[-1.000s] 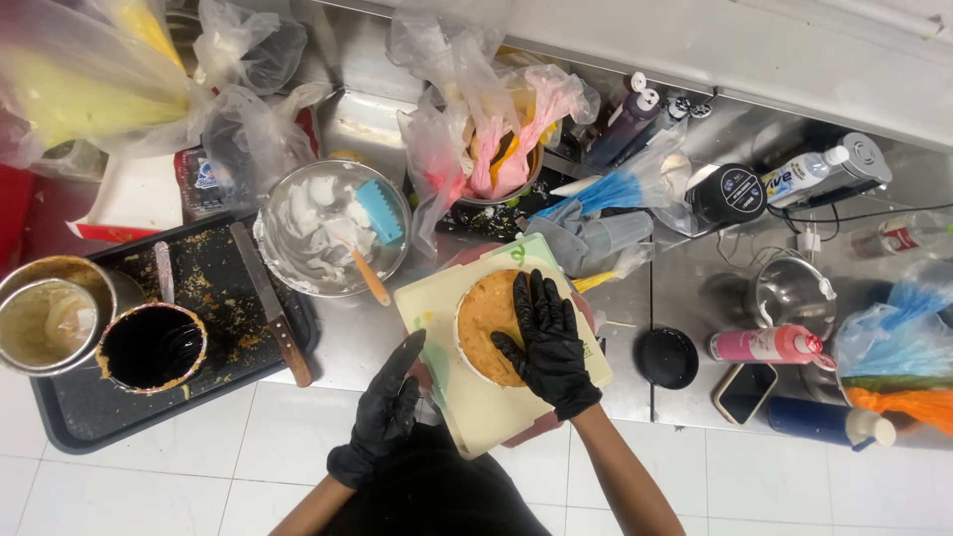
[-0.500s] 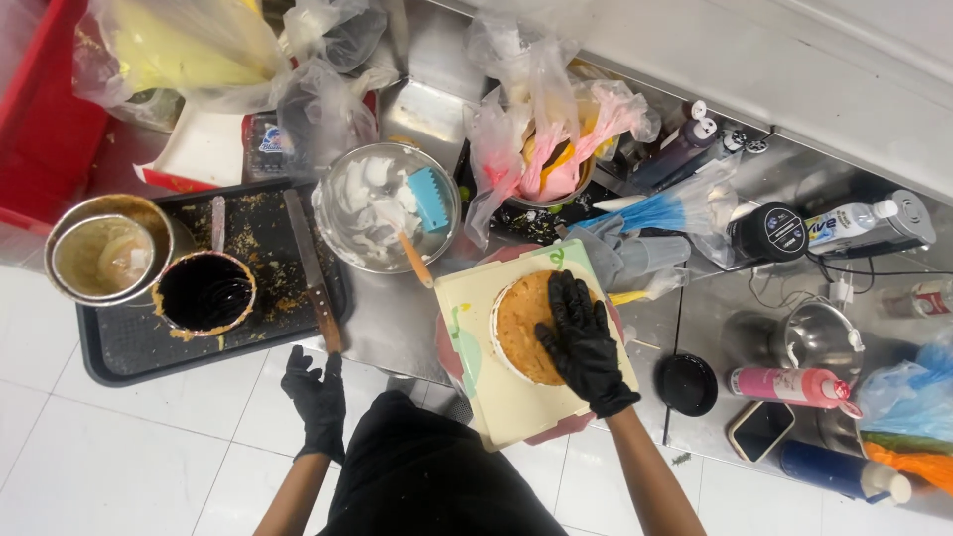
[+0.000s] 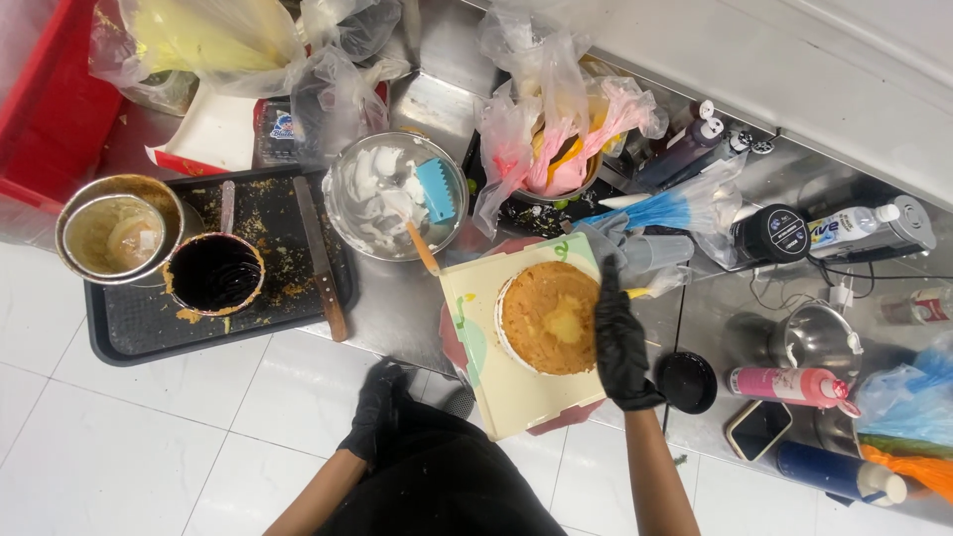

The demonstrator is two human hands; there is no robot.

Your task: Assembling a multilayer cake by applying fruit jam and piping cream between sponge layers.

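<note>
My L hand (image 3: 375, 415) has dropped away from the tray side and now hangs low by my dark apron (image 3: 447, 481), off the counter, glove fingers loosely curled, nothing in it as far as I can see. R hand (image 3: 622, 342) has slid off the top of the cake (image 3: 549, 318) to its right edge: palm flat against the side, fingers straight, pointing away from me, not clamped round anything, just steadying. So the cake's top is now uncovered, w/ a paler yellow spot showing at centre. Cake sits on a round base on the cream square board (image 3: 496, 382), at the counter's near edge, board corner overhanging.

Hard to tell: whether my R thumb is under the cake base, it's hidden. The bowl of white cream (image 3: 392, 194) w/ blue scraper (image 3: 437, 189) is behind-left, the knife (image 3: 320, 258) lies on the black tray (image 3: 129, 337). Piping bags are a tangle, contents unclear.
</note>
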